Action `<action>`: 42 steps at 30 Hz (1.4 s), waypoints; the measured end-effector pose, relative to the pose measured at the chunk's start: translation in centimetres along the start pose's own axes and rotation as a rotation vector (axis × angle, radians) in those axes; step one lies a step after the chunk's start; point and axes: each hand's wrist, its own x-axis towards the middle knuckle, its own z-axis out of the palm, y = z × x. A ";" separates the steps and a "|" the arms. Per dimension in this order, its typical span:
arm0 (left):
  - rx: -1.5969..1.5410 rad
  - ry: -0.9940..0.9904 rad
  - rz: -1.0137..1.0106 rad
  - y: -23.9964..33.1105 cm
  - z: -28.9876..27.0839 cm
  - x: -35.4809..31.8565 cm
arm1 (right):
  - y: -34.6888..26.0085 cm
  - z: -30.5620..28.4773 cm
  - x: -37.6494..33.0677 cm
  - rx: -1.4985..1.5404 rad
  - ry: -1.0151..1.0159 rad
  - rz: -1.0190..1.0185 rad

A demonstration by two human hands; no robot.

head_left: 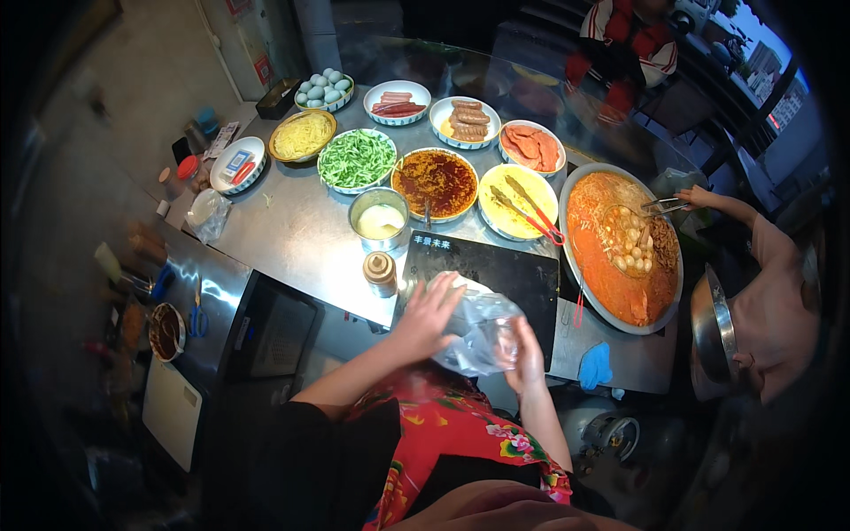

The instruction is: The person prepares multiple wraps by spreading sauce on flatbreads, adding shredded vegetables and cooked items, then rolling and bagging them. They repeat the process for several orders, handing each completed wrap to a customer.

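Note:
In front of my body, above the near edge of a black griddle plate (pixel 482 270), I hold a clear plastic bag (pixel 478 341) between both hands. My left hand (pixel 429 314) grips the bag from its left side, fingers bent over its upper edge. The fingers of my right hand (pixel 526 356) are curled against its right side. Something pale with a rounded edge (pixel 471 284) shows at the top of the bag by my left fingertips; its kind is unclear. Left of the griddle stands a brown lidded shaker jar (pixel 380 273), near my left forearm.
Behind the griddle stand a pot of pale batter (pixel 379 221), dark red sauce (pixel 434 184), cucumber shreds (pixel 357 160), a yellow-filled bowl with tongs (pixel 518 202), sausages (pixel 468 119) and eggs (pixel 323 88). At right, another person's hand (pixel 695 198) holds tongs over a large red stew pan (pixel 611 283).

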 end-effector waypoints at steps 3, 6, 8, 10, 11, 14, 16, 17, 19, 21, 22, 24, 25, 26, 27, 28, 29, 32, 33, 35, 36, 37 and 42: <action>-0.366 0.041 -0.034 -0.3 1.7 1.9 | -0.1 1.8 0.7 -1.165 0.064 -0.328; -1.422 0.022 -0.679 -3.0 1.6 1.6 | -4.8 -2.8 2.2 -1.901 0.383 -0.404; -2.102 -0.459 -0.515 -4.7 1.6 0.5 | -6.7 -8.3 3.2 -1.700 0.467 -0.381; -2.433 -0.329 -0.581 -4.6 2.7 -0.5 | -4.5 -13.1 4.0 -0.975 0.349 -0.271; -2.298 -0.033 -0.855 -3.8 3.5 -1.2 | -2.2 -14.7 4.4 -0.463 0.224 -0.196; -2.565 0.506 -0.346 -2.5 4.0 -0.4 | 1.6 -15.4 4.2 0.578 0.072 0.366; -2.412 0.607 -0.495 -1.5 3.1 0.1 | 0.7 -13.1 3.3 0.693 0.080 0.315; -2.461 0.326 -0.334 -1.5 2.0 0.5 | -2.5 -12.0 2.3 0.747 -0.141 0.266; -1.848 -0.239 -0.119 -0.5 0.5 0.9 | -9.5 -9.5 1.0 0.467 -0.411 -0.015; -0.944 -0.617 0.293 0.6 0.3 1.6 | -14.0 -8.0 -0.2 -0.403 -0.594 -0.135; -0.676 -0.730 0.307 1.4 0.5 1.7 | -14.2 -7.6 0.2 -0.994 -0.613 -0.113; 0.021 -0.885 0.357 2.4 2.3 2.7 | -12.8 -7.5 1.4 -2.008 -0.593 -0.534; 0.300 -1.019 0.333 2.9 3.6 3.3 | -11.3 -7.7 2.7 -2.276 -0.544 -0.443; 0.477 -1.031 0.315 3.1 4.9 3.7 | -9.0 -7.9 4.2 -2.459 -0.477 -0.465; 0.647 -1.010 0.313 2.8 5.9 4.0 | -7.4 -8.0 5.6 -2.641 -0.412 -0.493; 0.704 -1.037 0.247 2.5 6.7 4.1 | -5.7 -8.0 7.1 -2.483 -0.383 -0.524; 0.750 -1.041 0.206 1.8 7.2 3.9 | -3.5 -7.6 8.5 -2.385 -0.288 -0.424; 0.858 -1.002 0.107 -0.7 6.9 3.7 | 0.4 -5.9 12.8 -1.995 -0.314 -0.784; 0.903 -0.990 0.118 -1.6 6.3 3.7 | 1.1 -5.5 14.0 -1.988 -0.355 -0.856; 0.840 -1.033 0.150 -4.1 4.5 4.4 | 1.8 -5.0 16.0 -1.983 -0.301 -0.752; 0.830 -0.958 0.018 -5.2 3.3 4.6 | 2.0 -4.9 16.7 -1.964 -0.286 -0.680; 0.780 -0.927 -0.093 -5.8 2.6 4.8 | 2.2 -5.0 17.3 -1.958 -0.262 -0.572; -0.042 -0.067 -0.105 -6.1 4.1 4.9 | 1.5 -5.3 18.6 -1.934 -0.344 -0.643</action>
